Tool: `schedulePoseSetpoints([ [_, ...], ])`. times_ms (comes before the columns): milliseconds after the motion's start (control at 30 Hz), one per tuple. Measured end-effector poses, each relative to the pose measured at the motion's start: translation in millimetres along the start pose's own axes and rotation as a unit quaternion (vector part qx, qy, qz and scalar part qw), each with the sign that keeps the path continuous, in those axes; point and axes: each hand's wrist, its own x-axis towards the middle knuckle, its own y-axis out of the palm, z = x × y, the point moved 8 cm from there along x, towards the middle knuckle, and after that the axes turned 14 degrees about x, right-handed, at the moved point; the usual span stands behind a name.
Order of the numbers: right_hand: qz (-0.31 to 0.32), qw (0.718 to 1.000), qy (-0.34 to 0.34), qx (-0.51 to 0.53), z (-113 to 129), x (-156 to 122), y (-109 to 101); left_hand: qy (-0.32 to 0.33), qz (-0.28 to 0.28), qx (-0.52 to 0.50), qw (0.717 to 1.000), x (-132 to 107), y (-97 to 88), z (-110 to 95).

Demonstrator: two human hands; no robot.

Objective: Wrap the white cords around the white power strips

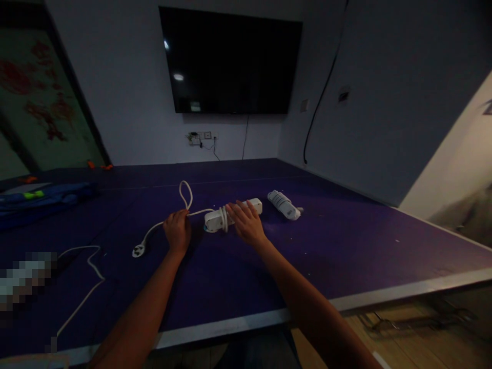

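A white power strip (pixel 213 221) lies in front of me on the purple table (pixel 230 277), with a few turns of its white cord (pixel 200 211) wound around it. My right hand (pixel 246 221) rests over the strip's right half, fingers across its top and wrapped turns. To the left, my left hand (pixel 177 229) is closed on the cord. A loop of cord stands up above that hand, and the free end runs left to a round plug (pixel 138 250) on the table. Farther right lies a second white power strip (pixel 284 205), its cord wound around it.
Blue cloth (pixel 49 197) lies at the far left. A thin white cable (pixel 90 261) trails over the table's left side beside a blurred-out patch. A television (pixel 234 61) hangs on the wall above sockets (pixel 202 136). The table's pale front edge (pixel 223 326) is close to me.
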Motion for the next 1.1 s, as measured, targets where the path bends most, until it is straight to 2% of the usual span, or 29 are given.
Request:
schedulePoseSetpoints([
  [133,-0.09,0.993,0.069,-0.031,-10,-4,-15,0.013,0.057,0.01,0.998,-2,14.7,-1],
  [267,-0.139,0.98,0.137,-0.049,-24,-10,-20,0.034,0.105,0.027,0.994,-3,22.1,-6],
  [433,-0.153,0.964,0.212,-0.054,-40,-16,-21,0.047,0.155,0.052,0.985,-5,26.8,-11],
  [600,-0.133,0.962,0.235,-0.051,-49,-20,-15,0.063,0.183,0.082,0.978,-8,29.1,-18],
  [733,-0.121,0.967,0.222,-0.045,-46,-20,-11,0.07,0.15,0.071,0.984,-7,21.7,-28],
  [933,-0.108,0.979,0.169,-0.033,-32,-14,-8,0.118,0.036,0.004,0.992,-8,-3.8,-51],
  [1100,-0.078,0.987,0.138,-0.025,-20,-9,-5,0.132,0.02,-0.005,0.991,-8,-12.0,-58],
])
